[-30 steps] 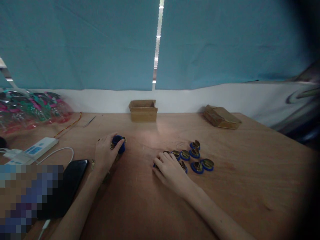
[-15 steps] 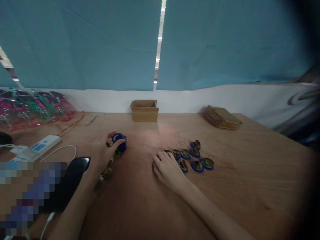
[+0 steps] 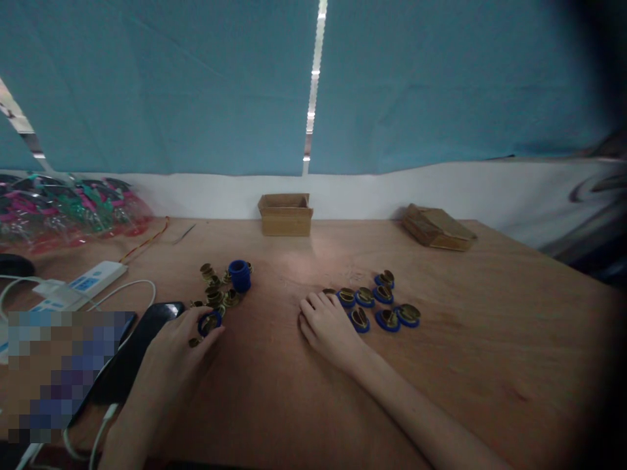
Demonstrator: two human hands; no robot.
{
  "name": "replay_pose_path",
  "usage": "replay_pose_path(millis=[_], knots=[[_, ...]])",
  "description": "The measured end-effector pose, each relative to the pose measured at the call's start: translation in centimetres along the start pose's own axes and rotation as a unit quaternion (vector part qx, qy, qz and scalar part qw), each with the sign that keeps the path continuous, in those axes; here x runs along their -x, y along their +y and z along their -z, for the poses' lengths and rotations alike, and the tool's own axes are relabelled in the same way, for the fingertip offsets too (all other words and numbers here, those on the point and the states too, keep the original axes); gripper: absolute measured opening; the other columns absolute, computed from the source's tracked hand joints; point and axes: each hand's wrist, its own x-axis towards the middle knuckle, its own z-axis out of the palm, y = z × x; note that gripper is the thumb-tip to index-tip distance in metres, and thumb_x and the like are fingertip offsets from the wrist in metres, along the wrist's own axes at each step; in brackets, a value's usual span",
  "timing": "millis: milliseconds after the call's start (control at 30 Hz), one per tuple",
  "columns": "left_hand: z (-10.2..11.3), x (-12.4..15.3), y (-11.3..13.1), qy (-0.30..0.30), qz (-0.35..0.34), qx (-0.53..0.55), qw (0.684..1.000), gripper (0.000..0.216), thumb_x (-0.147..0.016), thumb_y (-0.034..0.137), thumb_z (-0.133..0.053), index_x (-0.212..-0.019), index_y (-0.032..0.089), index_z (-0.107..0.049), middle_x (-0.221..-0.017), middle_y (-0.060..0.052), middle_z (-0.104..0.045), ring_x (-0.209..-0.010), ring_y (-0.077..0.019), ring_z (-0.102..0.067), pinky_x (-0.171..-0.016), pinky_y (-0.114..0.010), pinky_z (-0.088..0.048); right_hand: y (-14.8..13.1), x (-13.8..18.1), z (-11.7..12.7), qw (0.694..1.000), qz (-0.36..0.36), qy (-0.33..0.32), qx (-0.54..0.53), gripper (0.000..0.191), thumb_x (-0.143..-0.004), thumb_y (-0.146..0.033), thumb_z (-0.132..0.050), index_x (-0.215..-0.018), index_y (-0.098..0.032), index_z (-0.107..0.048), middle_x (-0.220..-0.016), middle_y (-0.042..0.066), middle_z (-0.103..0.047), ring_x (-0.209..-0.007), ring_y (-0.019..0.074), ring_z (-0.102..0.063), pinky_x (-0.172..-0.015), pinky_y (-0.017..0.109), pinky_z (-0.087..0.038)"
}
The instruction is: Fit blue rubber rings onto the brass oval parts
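Observation:
Between the thumb and fingers of my left hand (image 3: pixel 189 336) is a blue ring (image 3: pixel 219 318), low over the table. Small brass-coloured round pieces (image 3: pixel 214 295) lie loosely just beyond that hand, and one shows through the ring. A short upright stack of blue rings (image 3: pixel 240 277) stands at their right. My right hand (image 3: pixel 326 326) rests on the table with its fingers stretched forward and slightly bent. Its fingertips are beside several brass discs seated in blue rings (image 3: pixel 364 297). One disc is partly hidden behind these fingers.
At the back stand an open cardboard box (image 3: pixel 286 226) and a flatter carton (image 3: pixel 438 228). Left of my hands are a black phone (image 3: pixel 142 352), a white power strip (image 3: pixel 93 287) with cables, and plastic-wrapped goods (image 3: pixel 68 212). A thin metal tool (image 3: pixel 184 234) lies behind them.
My left hand has come away from the stack of blue rings, moving back toward me with one ring over the brass pieces. The right hand has stayed in place.

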Motion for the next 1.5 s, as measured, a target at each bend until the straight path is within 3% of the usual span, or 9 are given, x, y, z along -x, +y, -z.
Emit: replay_pose_path(millis=[267,500,667,833,1000,1300,1500], knots=[[-0.3,0.1,1.3,-0.057,0.012,-0.037,0.998,0.029,-0.082,0.041,-0.052,-0.103,0.022,-0.058,-0.093,-0.007,-0.068,-0.082,-0.0271,-0.062,-0.071,-0.038,-0.046,-0.2,0.0,0.2,1.0,0.001,-0.002,-0.004,0.013,-0.09,-0.021,-0.044,-0.087,-0.017,-0.056,-0.095,0.01,-0.057,-0.088,0.0226,-0.05,-0.08,0.035,-0.033],[-2.2,0.9,7.2,-0.107,-0.094,0.049,0.989,0.025,-0.081,0.033,-0.057,-0.104,0.023,-0.056,-0.1,-0.007,-0.068,-0.091,-0.0278,-0.062,-0.078,-0.041,-0.045,-0.1,0.0,0.2,1.0,0.0,0.002,-0.007,0.012,-0.089,-0.021,-0.046,-0.086,-0.017,-0.057,-0.095,0.01,-0.058,-0.09,0.0234,-0.05,-0.082,0.036,-0.032],[-3.3,-1.1,10.1,-0.173,-0.154,0.127,0.965,0.024,-0.078,0.025,-0.061,-0.1,0.021,-0.054,-0.095,-0.006,-0.069,-0.088,-0.025,-0.064,-0.073,-0.035,-0.047,0.6,0.0,0.9,0.999,0.0,-0.004,-0.045,0.013,-0.089,-0.016,-0.046,-0.089,-0.016,-0.059,-0.095,0.01,-0.059,-0.089,0.0219,-0.051,-0.083,0.035,-0.034],[-4.0,-3.8,10.3,-0.182,-0.204,0.209,0.939,0.034,-0.071,0.019,-0.065,-0.102,0.021,-0.051,-0.098,-0.003,-0.068,-0.091,-0.0209,-0.065,-0.075,-0.03,-0.047,1.2,0.1,2.1,0.99,-0.007,0.037,-0.135,0.015,-0.087,-0.01,-0.045,-0.09,-0.017,-0.059,-0.095,0.008,-0.06,-0.09,0.0205,-0.052,-0.081,0.033,-0.037],[-5.0,-4.2,10.0,-0.169,-0.217,0.242,0.931,0.025,-0.072,0.019,-0.062,-0.095,0.02,-0.052,-0.094,-0.004,-0.065,-0.085,-0.0195,-0.063,-0.071,-0.028,-0.046,0.3,0.4,2.8,0.969,0.043,0.053,-0.239,0.013,-0.09,-0.014,-0.047,-0.094,-0.018,-0.058,-0.097,0.006,-0.059,-0.093,0.0185,-0.052,-0.083,0.032,-0.039],[-5.8,-3.7,9.3,-0.188,-0.18,0.314,0.913,0.029,-0.072,0.02,-0.062,-0.099,0.019,-0.051,-0.092,-0.004,-0.065,-0.084,-0.0181,-0.062,-0.071,-0.027,-0.046,-0.7,0.4,1.2,0.974,0.038,0.036,-0.22,0.005,-0.089,-0.015,-0.052,-0.089,-0.018,-0.056,-0.093,0.006,-0.059,-0.086,0.02,-0.05,-0.078,0.033,-0.041],[-5.3,-3.6,9.4,-0.183,-0.191,0.28,0.923,0.022,-0.075,0.023,-0.062,-0.095,0.019,-0.054,-0.091,-0.004,-0.063,-0.084,-0.0191,-0.061,-0.073,-0.03,-0.045,-0.6,0.7,0.9,0.977,0.058,0.098,-0.182,0.012,-0.088,-0.009,-0.047,-0.082,-0.016,-0.054,-0.084,0.006,-0.058,-0.076,0.0195,-0.047,-0.07,0.033,-0.039]])
